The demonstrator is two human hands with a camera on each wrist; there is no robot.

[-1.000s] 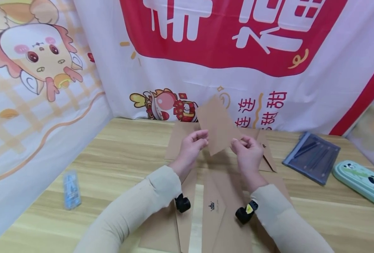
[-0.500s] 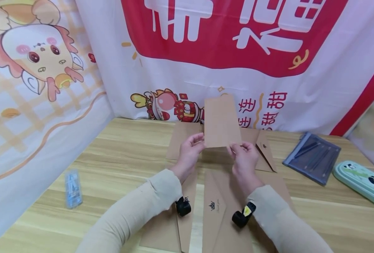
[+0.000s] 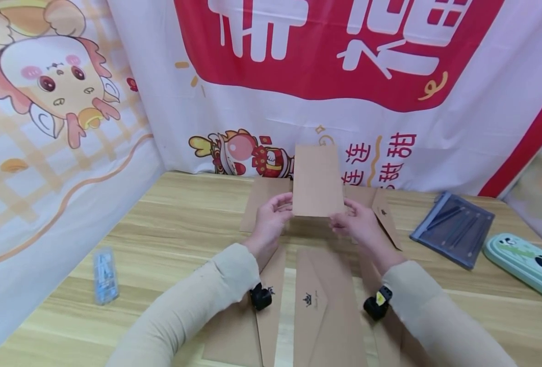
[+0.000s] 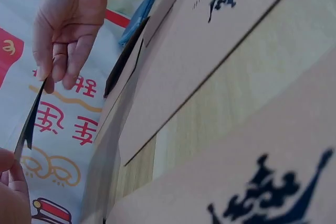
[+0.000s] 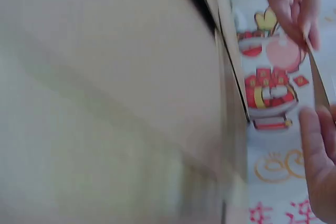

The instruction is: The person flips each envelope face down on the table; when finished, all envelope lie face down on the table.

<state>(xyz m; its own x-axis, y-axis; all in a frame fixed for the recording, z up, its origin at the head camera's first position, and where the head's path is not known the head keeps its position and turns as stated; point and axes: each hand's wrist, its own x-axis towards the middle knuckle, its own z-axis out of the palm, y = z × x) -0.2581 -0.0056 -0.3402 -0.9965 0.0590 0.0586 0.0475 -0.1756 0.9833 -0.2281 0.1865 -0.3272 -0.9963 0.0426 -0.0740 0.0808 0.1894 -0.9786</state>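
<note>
A plain brown kraft-paper card (image 3: 317, 181) is held up in front of the back curtain. My left hand (image 3: 269, 220) pinches its lower left edge between thumb and fingers. At the lower right corner, my right hand (image 3: 361, 224) pinches it with the thumb and fingers. Seen edge-on in the left wrist view, the card (image 4: 31, 121) appears to have two layers slightly parted. Beneath the forearms lie several larger brown envelopes, among them a middle one (image 3: 328, 311) with a black crown print and pointed flap. Another envelope (image 3: 262, 206) lies behind my left hand, partly covered.
On the wooden table (image 3: 170, 224), a small clear case with blue contents (image 3: 105, 275) lies left. To the right are a dark mesh zip pouch (image 3: 454, 229) with pen-like items and a mint panda-print case (image 3: 527, 262). A printed curtain (image 3: 252, 102) borders the back.
The card turned from a tilted position to nearly upright, then dropped slightly. My right hand first moved in under its corner, then shifted outward, its forearm swinging right. My left hand stayed almost in place.
</note>
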